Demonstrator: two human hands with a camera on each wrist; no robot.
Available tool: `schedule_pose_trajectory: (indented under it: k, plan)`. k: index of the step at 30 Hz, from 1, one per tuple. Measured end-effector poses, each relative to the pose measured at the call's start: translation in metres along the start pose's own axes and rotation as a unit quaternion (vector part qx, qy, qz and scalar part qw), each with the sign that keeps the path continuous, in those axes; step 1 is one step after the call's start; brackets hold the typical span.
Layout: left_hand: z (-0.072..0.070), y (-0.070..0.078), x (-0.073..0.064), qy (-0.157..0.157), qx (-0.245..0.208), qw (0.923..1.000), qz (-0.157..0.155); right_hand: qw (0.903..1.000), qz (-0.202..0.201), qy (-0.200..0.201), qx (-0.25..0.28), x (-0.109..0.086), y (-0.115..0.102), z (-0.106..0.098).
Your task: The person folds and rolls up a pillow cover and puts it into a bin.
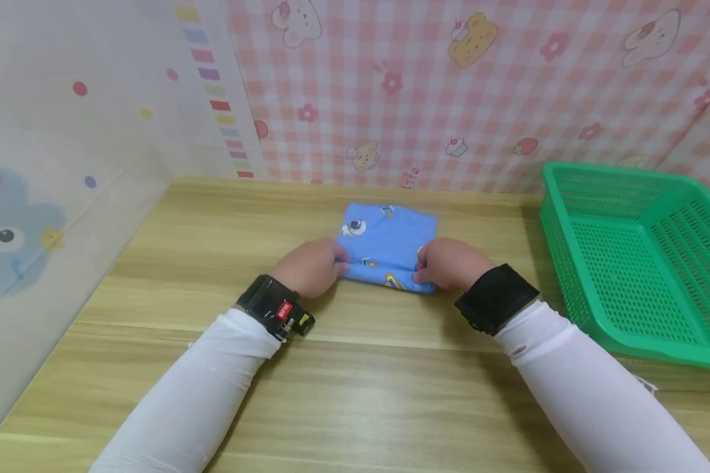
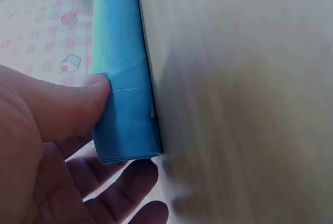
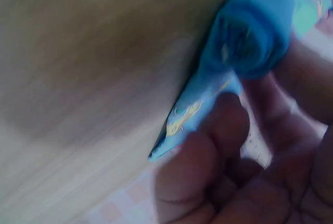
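Observation:
A blue printed cloth lies on the table with its near edge turned into a roll. My left hand pinches the roll's left end; in the left wrist view the thumb presses on the blue roll, its fingers bent around the end. At the other end, my right hand pinches the roll's right corner. The right wrist view shows the spiral end of the rolled cloth between thumb and fingers, and a flat printed part stretching away beyond it.
A green plastic basket with slatted sides stands on the wooden table to the right. Behind the table rises a pink checked wall covering. A pale wall with cartoon prints borders the left side.

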State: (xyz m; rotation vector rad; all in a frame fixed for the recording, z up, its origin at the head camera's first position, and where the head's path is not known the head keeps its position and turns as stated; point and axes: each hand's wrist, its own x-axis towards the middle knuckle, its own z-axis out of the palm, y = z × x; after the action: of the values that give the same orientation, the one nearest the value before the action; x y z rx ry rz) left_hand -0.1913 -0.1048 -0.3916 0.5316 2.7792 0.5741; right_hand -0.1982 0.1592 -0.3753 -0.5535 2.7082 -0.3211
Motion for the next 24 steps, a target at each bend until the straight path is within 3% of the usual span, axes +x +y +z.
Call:
schedule_pose_trajectory:
  k: [5, 10, 14, 24]
  plan:
    - [-0.001, 0.003, 0.001, 0.017, 0.015, 0.9997, 0.009, 0.9974, -0.014, 0.062, -0.036, -0.004, -0.013, 0.007]
    - [0.0, 0.005, 0.0, 0.044, 0.033, 0.9982, 0.021, 0.9874, -0.05, 0.077, -0.129, -0.013, -0.024, 0.015]
    - [-0.002, 0.008, -0.003, 0.065, 0.05, 0.9963, 0.025, 0.9835, -0.06, 0.08, -0.151, -0.02, -0.027, 0.018]
    - [-0.006, 0.006, -0.008, 0.037, 0.075, 0.9961, 0.03, 0.9769, -0.09, 0.117, -0.155, -0.02, -0.022, 0.025]
